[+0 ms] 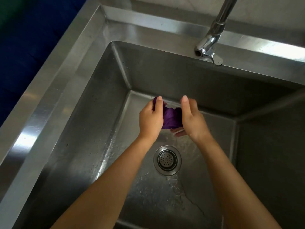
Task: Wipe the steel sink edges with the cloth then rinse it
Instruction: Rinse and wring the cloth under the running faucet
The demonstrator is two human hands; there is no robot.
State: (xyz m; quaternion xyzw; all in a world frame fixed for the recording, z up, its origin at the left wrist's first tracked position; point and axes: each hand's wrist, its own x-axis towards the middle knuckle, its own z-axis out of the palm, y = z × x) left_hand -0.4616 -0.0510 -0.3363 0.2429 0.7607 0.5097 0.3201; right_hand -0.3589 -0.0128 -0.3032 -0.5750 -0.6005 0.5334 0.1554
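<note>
A bunched purple cloth (170, 119) is held over the middle of the steel sink basin, above and behind the drain. My left hand (151, 119) grips its left end, thumb on top. My right hand (192, 119) grips its right end, and the fingers underneath are partly hidden. The cloth looks twisted between the two hands. The sink's broad steel rim (54, 83) runs along the left side and the back. Water droplets and a thin film lie on the basin floor.
A chrome tap (209, 45) stands on the back rim at the upper right, and no water is visibly running from its spout. A round strainer drain (167, 160) sits in the basin floor below my hands. Dark blue surface lies beyond the left rim.
</note>
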